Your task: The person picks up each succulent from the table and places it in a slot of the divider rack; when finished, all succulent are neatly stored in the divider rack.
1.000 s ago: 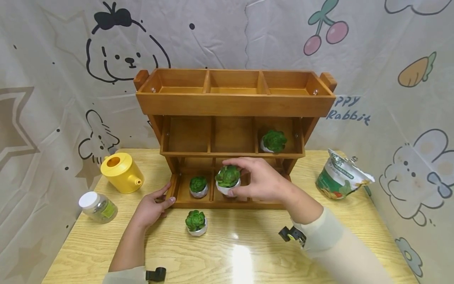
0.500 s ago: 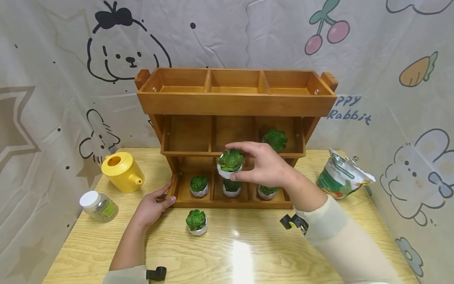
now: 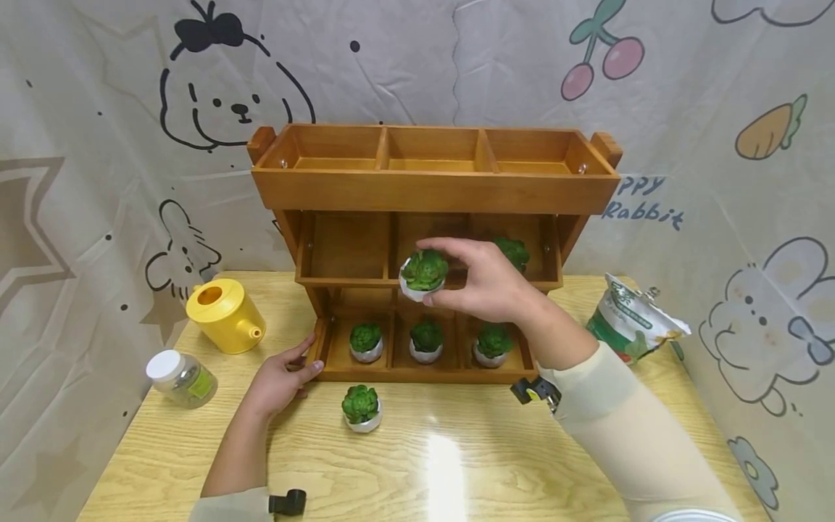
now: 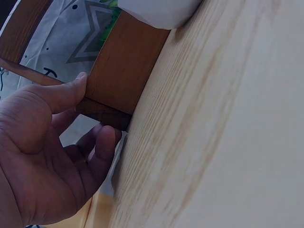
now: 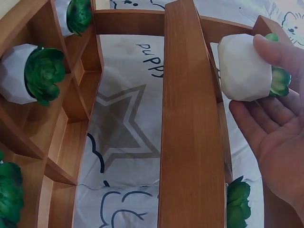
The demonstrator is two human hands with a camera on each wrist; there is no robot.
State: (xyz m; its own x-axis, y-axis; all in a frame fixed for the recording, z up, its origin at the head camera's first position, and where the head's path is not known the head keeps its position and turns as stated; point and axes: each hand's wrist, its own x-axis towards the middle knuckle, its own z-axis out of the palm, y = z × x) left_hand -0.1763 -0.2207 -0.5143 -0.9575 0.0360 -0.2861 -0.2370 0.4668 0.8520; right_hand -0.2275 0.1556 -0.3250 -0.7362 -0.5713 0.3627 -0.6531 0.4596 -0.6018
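1. Wooden table [image 3: 489, 453]; pale grained top; far edge partly hidden by the shelf.
2. Wooden shelf [image 3: 434, 194]; three tiers, three compartments each; lower right end partly behind the right forearm.
3. Right hand [image 3: 491, 281]; thumb and fingers clamped on opposite sides of a white pot; some fingers out of sight behind it in the head view; higher than half a second ago.
4. Left hand [image 3: 279, 380]; grips the lower tier's left end, thumb at the front corner, fingers round the outer side; place unchanged.
5. Bag [image 3: 636, 326], clipped; right of the shelf; lower part behind the sleeve; small print illegible.
6. Yellow watering can [image 3: 228, 319]; left of the shelf.
7. Jar [image 3: 183, 378], white-lidded; just in front of the can; contents hard to make out.
8. Held plant [image 3: 424, 271]; between thumb and fingertips, foliage uppermost, before the middle tier's centre compartment; raised since the earlier frame, where it overlapped the centre plant.
9. Remaining plants: left plant [image 3: 365, 339], centre plant [image 3: 427, 338], right plant [image 3: 492, 342], one per lower compartment, the latter two newly uncovered; front plant [image 3: 362, 407] on the table; upper plant [image 3: 515, 252], middle tier right, largely hidden by the hand.
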